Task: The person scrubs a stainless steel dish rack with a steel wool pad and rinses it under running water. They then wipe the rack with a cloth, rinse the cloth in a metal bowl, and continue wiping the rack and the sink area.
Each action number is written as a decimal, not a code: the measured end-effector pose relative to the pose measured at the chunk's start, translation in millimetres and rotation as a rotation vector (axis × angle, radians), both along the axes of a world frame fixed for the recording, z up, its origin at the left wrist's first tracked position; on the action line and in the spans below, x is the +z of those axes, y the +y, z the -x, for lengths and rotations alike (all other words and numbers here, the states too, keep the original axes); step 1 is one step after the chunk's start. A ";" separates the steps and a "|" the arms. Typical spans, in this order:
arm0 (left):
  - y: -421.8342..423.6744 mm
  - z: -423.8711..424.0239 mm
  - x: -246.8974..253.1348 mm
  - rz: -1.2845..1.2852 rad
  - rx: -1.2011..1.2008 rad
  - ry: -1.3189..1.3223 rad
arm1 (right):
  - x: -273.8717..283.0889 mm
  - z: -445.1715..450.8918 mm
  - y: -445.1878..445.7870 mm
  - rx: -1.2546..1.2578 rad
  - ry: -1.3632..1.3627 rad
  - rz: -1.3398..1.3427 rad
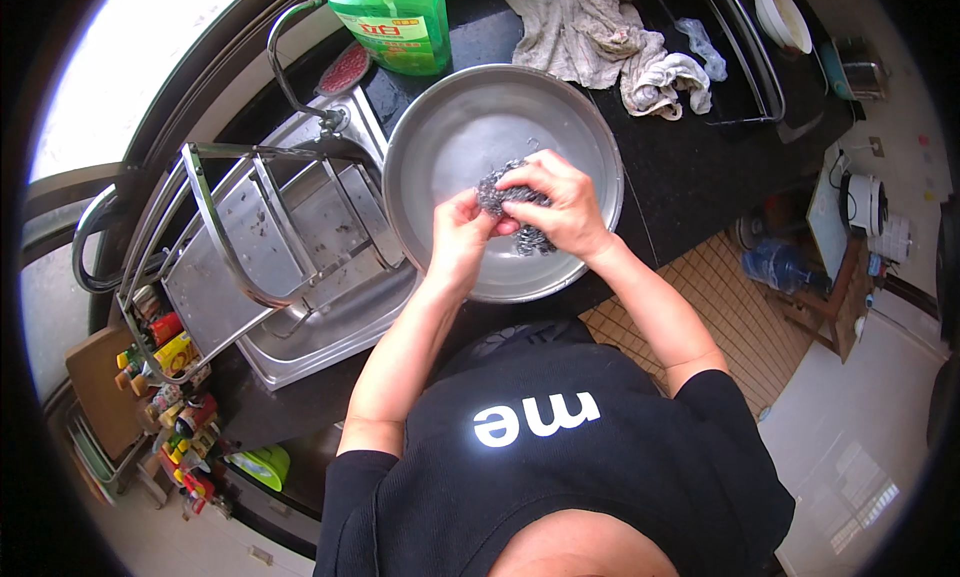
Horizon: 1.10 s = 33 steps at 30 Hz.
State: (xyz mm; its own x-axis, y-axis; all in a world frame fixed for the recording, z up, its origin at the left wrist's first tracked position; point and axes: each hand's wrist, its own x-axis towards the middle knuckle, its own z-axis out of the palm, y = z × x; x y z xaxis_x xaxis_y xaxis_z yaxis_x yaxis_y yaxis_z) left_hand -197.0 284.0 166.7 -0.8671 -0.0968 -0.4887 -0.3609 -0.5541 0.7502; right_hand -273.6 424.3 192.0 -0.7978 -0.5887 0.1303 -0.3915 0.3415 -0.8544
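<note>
Both of my hands hold a grey steel-wool scouring pad [534,239] above the inside of a large round metal basin [435,119]. My left hand [463,228] pinches the pad's left edge with thumb and fingers. Over its upper right side, my right hand [559,198] is closed, fingers bent into the mesh. A loose curl of wire sticks up from the pad. The basin stands on the black countertop [645,164], and shallow water seems to lie in it. Part of the pad is hidden by my fingers.
Left of the basin, a metal dish rack [274,217] stands over a steel sink [274,363] with a curved faucet [277,67]. Behind are a green detergent bottle [424,44], a red scrub pad [345,68] and crumpled cloths [574,33]. A white bowl [782,18] sits at upper right.
</note>
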 end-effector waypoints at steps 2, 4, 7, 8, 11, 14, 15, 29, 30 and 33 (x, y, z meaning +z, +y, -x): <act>0.3 -6.2 -4.7 0.073 -0.041 -0.032 | -5.0 0.6 -1.4 -0.018 0.156 -0.050; 0.6 -7.3 -4.5 0.078 -0.024 -0.039 | -16.3 11.0 4.5 -0.037 0.226 -0.107; 0.1 -1.6 1.0 0.126 -0.017 -0.053 | -16.2 19.5 12.6 -0.138 0.039 -0.040; -1.1 0.3 0.1 0.138 -0.020 -0.060 | -13.2 15.9 9.1 -0.111 0.058 -0.022; 0.3 -2.8 -6.6 0.181 0.005 0.082 | -8.9 2.6 -7.4 -0.038 0.207 -0.054; -1.7 -3.3 1.8 0.147 0.026 0.031 | -30.0 17.5 12.2 -0.111 0.076 -0.129; -1.0 -3.8 3.7 0.148 0.043 0.020 | -23.8 18.0 11.4 -0.148 -0.055 -0.047; -34.8 16.5 -49.2 1.049 -0.138 -0.039 | -33.0 16.2 29.3 -0.394 -0.343 0.198; -29.6 18.4 -50.8 1.277 -0.135 0.045 | -32.8 15.0 31.9 -0.409 -0.363 0.214; -12.4 29.8 -21.4 1.815 -0.259 0.223 | -29.5 10.5 35.7 -0.437 -0.408 0.260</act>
